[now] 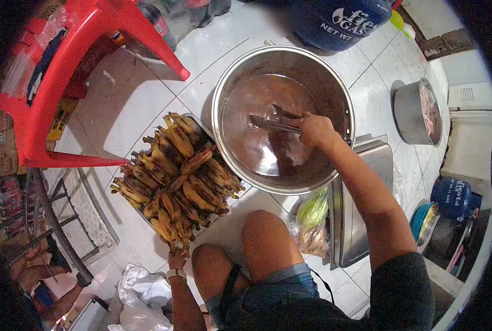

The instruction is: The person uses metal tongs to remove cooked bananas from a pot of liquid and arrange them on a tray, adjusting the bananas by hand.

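Note:
My right hand [316, 130] is closed around a pair of metal tongs [276, 126], reaching over the large metal pot [217, 105]. The tongs' two arms are spread, with their ends at the brown liquid [298, 99] inside. Left of the pot lies a big heap of bananas [193, 193] with browned, dark-streaked skins, stacked in rows with one cluster laid across the top. Down at the heap's near end, my left hand [177, 259] is right at the banana tips. Its fingers are mostly hidden there, and I cannot tell what they grip.
A red plastic stool [53, 110] stands at upper left, beside a metal frame [86, 220]. A blue gas cylinder [334, 27] is behind the pot. Rightward are a rectangular metal lidded container [367, 220] and a smaller pot [408, 118]. White plastic bags [144, 298] lie at lower left.

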A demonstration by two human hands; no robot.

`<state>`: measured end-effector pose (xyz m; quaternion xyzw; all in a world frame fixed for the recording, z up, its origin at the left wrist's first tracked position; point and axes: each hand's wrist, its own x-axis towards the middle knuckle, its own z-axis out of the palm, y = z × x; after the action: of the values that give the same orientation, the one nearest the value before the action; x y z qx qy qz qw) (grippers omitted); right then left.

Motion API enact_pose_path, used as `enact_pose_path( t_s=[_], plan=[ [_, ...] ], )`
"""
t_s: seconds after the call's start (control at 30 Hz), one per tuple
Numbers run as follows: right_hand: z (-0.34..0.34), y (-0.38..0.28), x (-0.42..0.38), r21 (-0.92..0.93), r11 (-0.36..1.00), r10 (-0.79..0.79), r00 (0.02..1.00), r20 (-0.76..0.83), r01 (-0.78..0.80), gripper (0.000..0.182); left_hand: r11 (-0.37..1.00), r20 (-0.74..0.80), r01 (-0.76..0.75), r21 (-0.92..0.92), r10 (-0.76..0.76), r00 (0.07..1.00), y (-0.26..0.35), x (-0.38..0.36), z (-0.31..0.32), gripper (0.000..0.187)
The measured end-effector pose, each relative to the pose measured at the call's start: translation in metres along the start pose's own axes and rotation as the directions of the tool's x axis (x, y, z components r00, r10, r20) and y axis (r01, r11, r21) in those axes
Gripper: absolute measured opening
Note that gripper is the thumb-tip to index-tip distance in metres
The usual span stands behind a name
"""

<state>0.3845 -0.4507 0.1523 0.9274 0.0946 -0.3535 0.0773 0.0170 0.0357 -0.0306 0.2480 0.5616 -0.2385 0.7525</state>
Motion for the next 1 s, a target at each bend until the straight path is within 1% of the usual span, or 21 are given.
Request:
enact_pose_path(
  t_s=[0.03, 0.07, 0.1, 0.13, 0.2, 0.23, 0.3, 0.33, 0.37, 0.43, 0.5, 0.53, 0.57, 0.63, 0.67, 0.7, 0.77, 0.83, 0.9, 0.97, 1.0],
  plan=[
    [0.0, -0.001, 0.004, 0.005, 1.0, 0.003, 1.0, 0.005, -0.003, 0.046, 1.0, -0.003, 0.004, 0.006, -0.004, 1.0, -0.002, -0.009, 0.017, 0.02],
    [0.001, -0.002, 0.008, -0.093, 0.995, 0.02, 1.0, 0.002, -0.019, 0.041, 0.949, -0.196, -0.07, 0.309, 0.135, 0.971, -0.007, -0.018, 0.034, 0.022],
    [0.002, -0.003, 0.01, -0.19, 0.981, 0.035, 0.999, -0.003, -0.035, 0.036, 0.803, -0.326, -0.071, 0.591, 0.319, 0.89, -0.01, -0.031, 0.058, 0.023],
    [-0.004, -0.001, 0.005, -0.121, 0.993, -0.007, 1.0, 0.001, 0.007, 0.04, 0.802, -0.33, -0.067, 0.594, 0.318, 0.889, -0.011, -0.038, 0.069, 0.023],
    [-0.014, 0.004, -0.008, -0.15, 0.987, -0.05, 0.999, 0.018, 0.052, 0.042, 0.748, -0.298, -0.112, 0.654, 0.392, 0.87, -0.013, -0.049, 0.077, 0.025],
    [-0.019, 0.008, -0.013, -0.182, 0.979, -0.087, 0.996, 0.031, 0.091, 0.043, 0.75, -0.306, -0.108, 0.652, 0.391, 0.868, -0.013, -0.05, 0.075, 0.025],
    [-0.019, 0.006, -0.025, -0.203, 0.973, -0.106, 0.994, 0.03, 0.109, 0.047, 0.78, -0.306, -0.146, 0.608, 0.4, 0.864, -0.015, -0.042, 0.07, 0.024],
    [-0.017, 0.004, -0.029, -0.223, 0.963, -0.136, 0.987, 0.087, 0.153, 0.049, 0.954, -0.157, -0.175, 0.245, 0.217, 0.963, -0.01, -0.032, 0.04, 0.023],
    [-0.016, 0.004, -0.033, -0.239, 0.951, -0.162, 0.976, 0.144, 0.193, 0.052, 0.954, -0.156, -0.171, 0.245, 0.213, 0.964, -0.011, -0.028, 0.042, 0.023],
    [0.007, -0.003, -0.021, -0.25, 0.947, -0.162, 0.973, 0.163, 0.2, 0.049, 0.902, -0.288, -0.128, 0.413, 0.262, 0.921, -0.012, -0.018, 0.048, 0.023],
    [0.017, -0.02, -0.015, -0.173, 0.981, -0.074, 0.994, 0.075, 0.086, 0.044, 0.89, -0.286, -0.138, 0.434, 0.281, 0.916, -0.015, -0.016, 0.055, 0.024],
    [0.015, -0.026, -0.012, -0.155, 0.985, -0.072, 0.995, 0.061, 0.081, 0.038, 0.878, -0.289, -0.148, 0.455, 0.303, 0.908, -0.017, -0.018, 0.058, 0.024],
    [0.017, -0.031, -0.01, -0.153, 0.984, -0.078, 0.995, 0.063, 0.087, 0.038, 0.864, -0.292, -0.156, 0.478, 0.324, 0.9, -0.018, -0.022, 0.06, 0.025],
    [0.022, -0.04, -0.007, -0.21, 0.974, -0.093, 0.996, -0.009, 0.089, 0.027, 0.832, -0.289, -0.172, 0.527, 0.366, 0.885, -0.017, -0.025, 0.062, 0.026],
    [0.024, -0.044, -0.007, -0.21, 0.974, -0.09, 0.996, -0.009, 0.086, 0.027, 0.896, -0.338, -0.172, 0.41, 0.324, 0.883, -0.018, -0.021, 0.056, 0.028],
    [0.026, -0.05, -0.008, -0.22, 0.968, -0.123, 0.992, -0.002, 0.12, 0.027, 0.895, -0.335, -0.172, 0.411, 0.324, 0.885, -0.018, -0.019, 0.055, 0.028],
    [0.026, -0.059, -0.008, -0.233, 0.96, -0.156, 0.988, 0.005, 0.153, 0.027, 0.78, -0.35, -0.124, 0.613, 0.409, 0.843, -0.021, -0.023, 0.067, 0.029],
    [0.026, -0.068, -0.007, -0.208, 0.95, -0.241, 0.97, -0.018, 0.232, 0.028, 0.801, -0.36, -0.158, 0.577, 0.424, 0.831, -0.022, -0.03, 0.081, 0.029],
    [0.02, -0.071, -0.006, -0.215, 0.955, -0.215, 0.976, -0.038, 0.202, 0.028, 0.818, -0.371, -0.195, 0.542, 0.441, 0.817, -0.021, -0.032, 0.079, 0.028],
    [0.011, -0.07, -0.012, -0.143, 0.968, -0.225, 0.965, -0.134, 0.206, 0.029, 0.796, -0.34, -0.167, 0.582, 0.425, 0.839, -0.021, -0.029, 0.073, 0.028],
    [0.013, -0.069, -0.011, -0.199, 0.961, -0.236, 0.948, -0.215, 0.194, 0.026, 0.796, -0.339, -0.169, 0.581, 0.426, 0.839, -0.021, -0.029, 0.074, 0.028]
  ],
)
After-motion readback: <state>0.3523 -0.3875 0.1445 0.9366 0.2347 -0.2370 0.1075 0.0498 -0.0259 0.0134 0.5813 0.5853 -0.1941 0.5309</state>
